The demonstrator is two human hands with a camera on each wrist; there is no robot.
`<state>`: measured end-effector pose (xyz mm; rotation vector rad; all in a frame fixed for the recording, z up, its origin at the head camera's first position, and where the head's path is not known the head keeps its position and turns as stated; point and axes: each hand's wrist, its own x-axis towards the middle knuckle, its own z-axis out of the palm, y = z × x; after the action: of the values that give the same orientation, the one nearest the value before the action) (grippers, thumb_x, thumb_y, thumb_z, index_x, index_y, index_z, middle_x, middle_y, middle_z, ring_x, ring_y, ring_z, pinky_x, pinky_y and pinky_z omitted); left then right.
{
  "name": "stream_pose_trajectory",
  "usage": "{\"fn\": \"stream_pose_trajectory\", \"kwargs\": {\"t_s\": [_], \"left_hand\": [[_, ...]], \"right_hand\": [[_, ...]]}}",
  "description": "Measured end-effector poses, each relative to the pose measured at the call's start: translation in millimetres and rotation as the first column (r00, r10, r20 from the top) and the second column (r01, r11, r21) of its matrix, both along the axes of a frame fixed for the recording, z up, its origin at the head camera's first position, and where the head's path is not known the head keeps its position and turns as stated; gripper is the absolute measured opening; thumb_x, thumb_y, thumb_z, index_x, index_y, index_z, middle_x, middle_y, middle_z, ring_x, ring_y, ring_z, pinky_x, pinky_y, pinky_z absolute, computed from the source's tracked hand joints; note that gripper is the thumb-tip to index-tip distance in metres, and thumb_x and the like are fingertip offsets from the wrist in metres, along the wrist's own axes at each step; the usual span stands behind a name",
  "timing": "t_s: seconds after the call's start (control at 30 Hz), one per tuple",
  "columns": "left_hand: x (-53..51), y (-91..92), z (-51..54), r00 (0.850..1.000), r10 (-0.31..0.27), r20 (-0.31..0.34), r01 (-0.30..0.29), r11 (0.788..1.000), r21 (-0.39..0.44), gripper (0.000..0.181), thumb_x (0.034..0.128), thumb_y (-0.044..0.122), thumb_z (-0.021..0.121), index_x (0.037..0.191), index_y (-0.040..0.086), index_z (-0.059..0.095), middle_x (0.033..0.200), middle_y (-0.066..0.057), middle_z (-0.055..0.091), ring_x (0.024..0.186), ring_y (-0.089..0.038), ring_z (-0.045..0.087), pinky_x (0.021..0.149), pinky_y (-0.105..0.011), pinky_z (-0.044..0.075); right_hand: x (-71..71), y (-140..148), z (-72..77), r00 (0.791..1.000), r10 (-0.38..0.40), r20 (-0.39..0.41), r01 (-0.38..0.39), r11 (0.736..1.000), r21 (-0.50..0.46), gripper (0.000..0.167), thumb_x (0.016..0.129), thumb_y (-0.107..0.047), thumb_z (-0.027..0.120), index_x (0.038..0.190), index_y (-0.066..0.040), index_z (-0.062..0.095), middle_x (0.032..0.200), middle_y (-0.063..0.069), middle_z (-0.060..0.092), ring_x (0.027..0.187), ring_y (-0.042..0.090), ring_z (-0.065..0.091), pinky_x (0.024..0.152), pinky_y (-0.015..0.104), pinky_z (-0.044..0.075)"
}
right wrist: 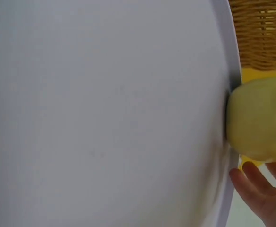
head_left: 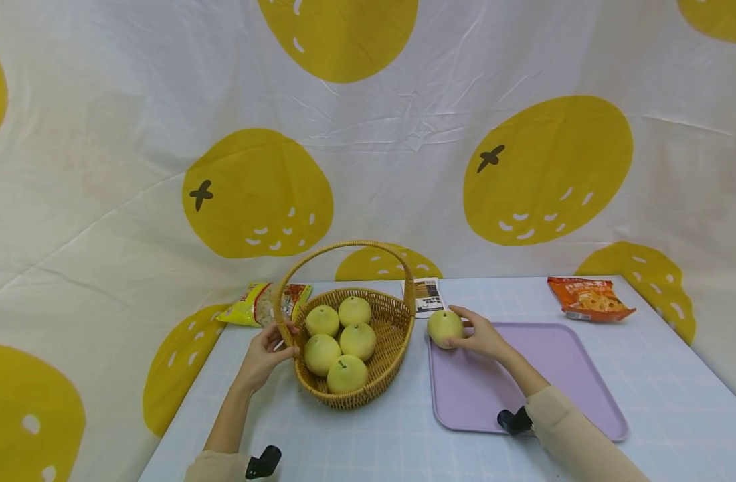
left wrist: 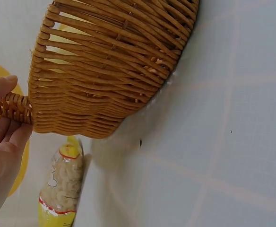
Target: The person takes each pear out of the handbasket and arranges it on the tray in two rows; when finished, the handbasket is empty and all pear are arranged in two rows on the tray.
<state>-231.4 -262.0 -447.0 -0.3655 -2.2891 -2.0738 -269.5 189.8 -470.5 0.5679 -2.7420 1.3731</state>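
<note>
In the head view a wicker basket [head_left: 398, 335] holds several yellow-green round fruits [head_left: 358, 341]. My left hand [head_left: 264, 355] grips the base of the basket's handle at its left side; the left wrist view shows thumb and fingers of the hand [left wrist: 5, 142] around the handle, beside the basket's woven wall [left wrist: 105, 71]. My right hand [head_left: 482, 336] holds a single fruit [head_left: 445, 328] between thumb and fingers at the far left corner of the purple tray [head_left: 524, 375]. In the right wrist view that fruit [right wrist: 258, 119] is at the tray's rim [right wrist: 228, 42], fingers [right wrist: 258, 187] beside it.
A yellow snack bag [head_left: 262, 304] lies behind the basket's left side. An orange snack bag [head_left: 591, 300] is at the back right of the table. A printed packet [head_left: 428, 298] lies between basket and tray, near the back edge. A patterned cloth hangs behind.
</note>
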Motion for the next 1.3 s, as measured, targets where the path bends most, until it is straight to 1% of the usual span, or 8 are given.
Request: {"fn": "stream_pose_trajectory", "kwargs": {"t_s": [0.27,0.4,0.57,0.77,0.9,1.03,1.17,1.3], "left_hand": [[-0.4,0.2,0.8,1.0,0.005,0.025,-0.005,1.0,-0.005,0.058,0.0789,-0.008,0.069,0.128,-0.016,0.038,0.121,-0.029,0.052,0.112,-0.019,0.055,0.089,-0.021,0.051],[-0.3,0.7,-0.2,0.999,0.004,0.042,-0.004,1.0,-0.003,0.059,0.0792,-0.008,0.068,0.129,-0.015,0.037,0.124,-0.032,0.049,0.111,-0.015,0.055,0.09,-0.021,0.05],[0.3,1.4,-0.1,0.998,0.011,0.058,-0.011,1.0,-0.002,0.06,0.0794,-0.008,0.068,0.13,-0.015,0.037,0.126,-0.034,0.047,0.111,-0.014,0.055,0.09,-0.022,0.05],[0.1,1.4,0.4,0.998,0.019,0.056,-0.019,1.0,-0.007,0.059,0.0795,-0.007,0.068,0.13,-0.015,0.037,0.125,-0.033,0.048,0.112,-0.016,0.055,0.089,-0.021,0.051],[0.1,1.5,1.1,0.999,0.016,0.046,-0.016,1.0,-0.006,0.059,0.0797,-0.007,0.068,0.129,-0.015,0.037,0.124,-0.033,0.048,0.111,-0.015,0.055,0.089,-0.02,0.05],[0.3,1.7,1.3,0.999,0.015,0.042,-0.015,1.0,-0.002,0.058,0.0798,-0.007,0.069,0.128,-0.015,0.038,0.123,-0.032,0.049,0.111,-0.016,0.055,0.088,-0.021,0.051],[1.0,2.0,1.5,0.999,0.017,0.044,-0.017,1.0,-0.002,0.058,0.0797,-0.006,0.069,0.128,-0.015,0.038,0.122,-0.029,0.051,0.112,-0.018,0.055,0.087,-0.022,0.052],[1.8,2.1,2.1,0.999,0.017,0.05,-0.017,1.0,0.0,0.059,0.0798,-0.006,0.069,0.129,-0.014,0.038,0.122,-0.03,0.05,0.113,-0.018,0.055,0.087,-0.022,0.052]], "right_hand": [[10.3,-2,12.8,0.99,-0.003,-0.138,0.012,0.998,0.062,0.075,0.075,-0.021,0.08,0.135,0.006,0.044,0.132,0.031,0.046,0.112,0.048,0.05,0.087,0.056,0.049],[15.1,-7,17.9,0.971,-0.02,-0.237,0.038,0.997,0.068,0.071,0.074,-0.019,0.08,0.132,0.005,0.047,0.13,0.029,0.048,0.118,0.047,0.045,0.096,0.061,0.04],[22.5,-22,32.5,0.939,-0.044,-0.341,0.044,0.999,-0.008,0.063,0.073,-0.015,0.08,0.126,0.004,0.054,0.126,0.026,0.051,0.119,0.044,0.046,0.099,0.062,0.036],[31.4,-48,44.8,0.918,0.01,-0.396,-0.061,0.991,-0.116,0.055,0.072,-0.006,0.08,0.121,0.004,0.057,0.12,0.021,0.057,0.113,0.038,0.052,0.09,0.054,0.049],[37.1,-67,48.7,0.9,0.088,-0.428,-0.147,0.983,-0.107,0.054,0.073,-0.005,0.08,0.12,0.005,0.057,0.12,0.02,0.056,0.111,0.037,0.054,0.085,0.049,0.053],[41.1,-84,51.5,0.901,0.165,-0.4,-0.212,0.974,-0.077,0.057,0.074,-0.011,0.08,0.123,0.003,0.055,0.122,0.018,0.055,0.112,0.035,0.054,0.088,0.044,0.053],[44.3,-98,55.1,0.921,0.242,-0.305,-0.274,0.96,-0.066,0.061,0.077,-0.021,0.078,0.128,-0.001,0.053,0.125,0.016,0.055,0.113,0.036,0.053,0.091,0.046,0.05],[43.3,-111,54.0,0.926,0.304,-0.226,-0.319,0.947,-0.034,0.065,0.079,-0.03,0.077,0.132,-0.004,0.05,0.127,0.013,0.054,0.114,0.032,0.054,0.093,0.047,0.048]]}}
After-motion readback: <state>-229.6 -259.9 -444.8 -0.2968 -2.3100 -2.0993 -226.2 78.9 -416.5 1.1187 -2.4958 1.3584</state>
